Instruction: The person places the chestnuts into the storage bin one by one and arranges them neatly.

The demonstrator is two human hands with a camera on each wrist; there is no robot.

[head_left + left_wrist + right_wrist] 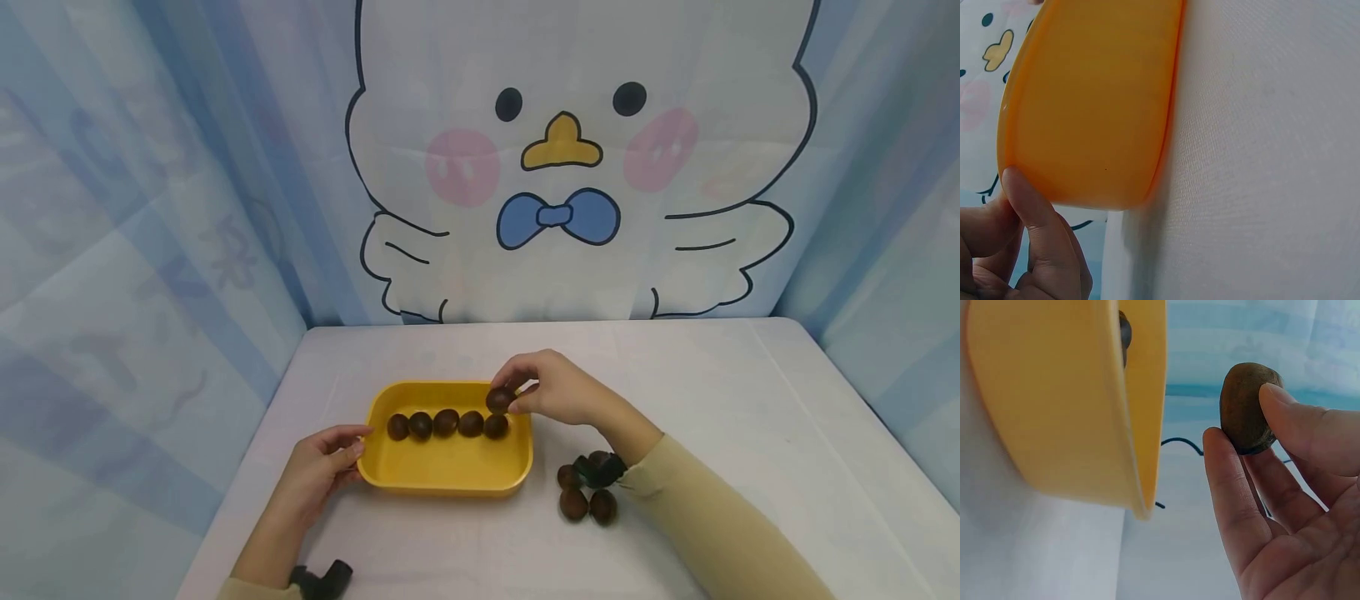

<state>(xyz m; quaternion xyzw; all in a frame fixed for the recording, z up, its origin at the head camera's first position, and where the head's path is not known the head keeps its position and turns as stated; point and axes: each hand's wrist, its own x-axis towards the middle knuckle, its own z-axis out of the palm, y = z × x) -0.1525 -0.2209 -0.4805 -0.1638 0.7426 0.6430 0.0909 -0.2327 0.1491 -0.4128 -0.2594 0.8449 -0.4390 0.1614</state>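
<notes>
A yellow tray (442,475) lies on the table, with several brown chestnuts (446,422) in a row across it. My left hand (324,467) holds the tray at its left end; in the left wrist view the fingertips (1022,187) meet the tray's rim. Between thumb and fingers my right hand (558,387) pinches a chestnut (1247,407) above the tray's far right corner. From the right wrist view, that chestnut is higher than the rim and apart from the tray wall (1054,412).
Right of the tray, several loose chestnuts (573,504) lie grouped on the white table (750,433), partly covered by the dark strap (597,471) at the right wrist. Behind the table hangs a curtain (555,275) with a cartoon bird.
</notes>
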